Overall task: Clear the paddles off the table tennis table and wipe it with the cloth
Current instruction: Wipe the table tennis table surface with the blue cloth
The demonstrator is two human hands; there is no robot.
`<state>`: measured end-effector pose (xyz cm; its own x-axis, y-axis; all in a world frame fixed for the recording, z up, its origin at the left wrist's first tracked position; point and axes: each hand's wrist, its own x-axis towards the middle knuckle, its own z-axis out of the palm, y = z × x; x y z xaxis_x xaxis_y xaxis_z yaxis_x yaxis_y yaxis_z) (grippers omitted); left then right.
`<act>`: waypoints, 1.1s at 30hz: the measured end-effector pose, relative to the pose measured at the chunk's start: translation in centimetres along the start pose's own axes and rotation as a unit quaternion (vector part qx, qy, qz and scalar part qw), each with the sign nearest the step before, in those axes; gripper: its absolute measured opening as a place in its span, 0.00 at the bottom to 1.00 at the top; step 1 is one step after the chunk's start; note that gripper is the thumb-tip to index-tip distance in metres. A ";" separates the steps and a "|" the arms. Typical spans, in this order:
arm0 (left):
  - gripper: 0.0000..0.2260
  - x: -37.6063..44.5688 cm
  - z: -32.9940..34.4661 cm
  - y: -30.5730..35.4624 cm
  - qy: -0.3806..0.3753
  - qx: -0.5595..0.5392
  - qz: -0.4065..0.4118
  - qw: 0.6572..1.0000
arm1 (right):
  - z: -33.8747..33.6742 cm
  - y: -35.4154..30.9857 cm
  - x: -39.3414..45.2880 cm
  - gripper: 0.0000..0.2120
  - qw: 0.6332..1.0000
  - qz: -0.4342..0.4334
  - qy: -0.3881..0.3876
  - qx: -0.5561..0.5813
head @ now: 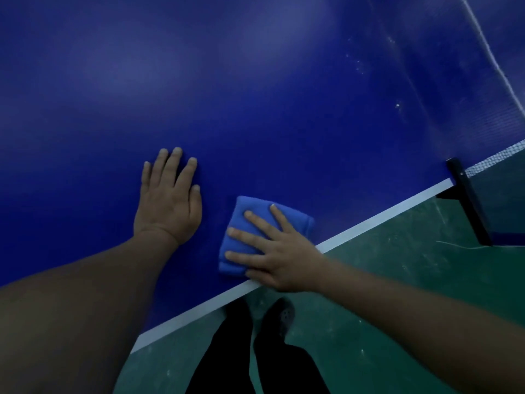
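The blue table tennis table [255, 95] fills most of the head view, its white edge line running diagonally at lower right. A folded blue cloth [252, 220] lies flat on the table close to that edge. My right hand [281, 251] presses down on the cloth with fingers spread over it. My left hand [169, 200] rests flat on the bare table to the left of the cloth, fingers apart, holding nothing. No paddles are in view.
The net [500, 89] and its black clamp post [468, 200] stand at the right end of the table edge. Beyond the edge is a green floor [397, 280], where my dark trousers and shoes [272, 336] show.
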<state>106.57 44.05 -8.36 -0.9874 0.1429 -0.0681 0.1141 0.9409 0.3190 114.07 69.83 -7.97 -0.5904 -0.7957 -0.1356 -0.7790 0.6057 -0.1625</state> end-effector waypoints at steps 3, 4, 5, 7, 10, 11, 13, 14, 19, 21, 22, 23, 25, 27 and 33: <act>0.26 0.0 0.0 0.1 0.001 0.002 -0.003 1.000 | -1.5 6.2 -1.4 0.25 0.998 -0.028 -0.042 -0.030; 0.26 -0.1 0.0 0.1 0.000 0.001 -0.003 1.000 | -2.1 8.5 -1.5 0.26 0.998 0.019 -0.048 -0.029; 0.26 -0.1 0.0 0.1 0.000 0.000 -0.002 1.000 | -2.5 10.4 -1.6 0.26 0.996 0.082 -0.040 -0.023; 0.26 -0.1 0.0 0.1 0.001 -0.001 -0.002 1.000 | -2.9 12.2 -0.9 0.26 0.968 0.250 -0.002 0.010; 0.25 -0.2 0.0 0.1 0.003 0.003 -0.001 1.000 | -2.0 8.2 1.7 0.27 0.918 0.394 0.045 0.029; 0.25 -0.2 0.0 0.1 0.003 0.002 0.000 1.000 | -1.3 5.6 2.1 0.27 0.934 0.353 0.048 0.033; 0.24 -0.2 0.1 0.0 0.005 0.000 0.001 1.000 | 0.2 0.8 0.7 0.26 0.981 0.195 0.018 0.021; 0.25 -0.2 0.1 0.0 0.006 0.000 0.002 1.000 | 0.4 0.4 -0.7 0.26 0.989 0.150 0.000 0.008; 0.26 -0.1 0.2 -0.2 0.014 -0.005 0.005 1.000 | -1.0 10.3 -6.3 0.29 0.845 0.531 0.033 0.054; 0.27 -0.2 0.1 -0.1 0.012 -0.008 0.005 1.000 | -1.7 13.2 -6.5 0.28 0.750 0.653 0.054 0.092; 0.26 -0.2 0.1 -0.1 0.011 -0.010 0.005 1.000 | -2.0 13.6 -5.5 0.28 0.715 0.688 0.069 0.101; 0.26 -0.2 0.0 0.0 0.013 -0.014 0.003 1.000 | -2.1 13.3 -3.9 0.28 0.693 0.708 0.079 0.108; 0.24 0.0 -0.2 0.4 0.023 -0.024 -0.010 0.999 | -2.0 11.4 -0.6 0.27 0.710 0.692 0.082 0.103; 0.21 0.9 -0.5 1.1 0.047 -0.039 -0.033 0.998 | -1.5 9.0 1.5 0.27 0.790 0.606 0.070 0.067; 0.14 7.6 -0.7 4.3 0.072 -0.056 -0.004 0.996 | -1.7 10.8 1.5 0.28 0.861 0.502 0.072 0.044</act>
<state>99.51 48.92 -6.83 -0.9946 0.0817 0.0633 0.1009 0.9002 0.4237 104.40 75.12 -8.25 -0.9818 0.1397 -0.1289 0.1539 0.9821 -0.1084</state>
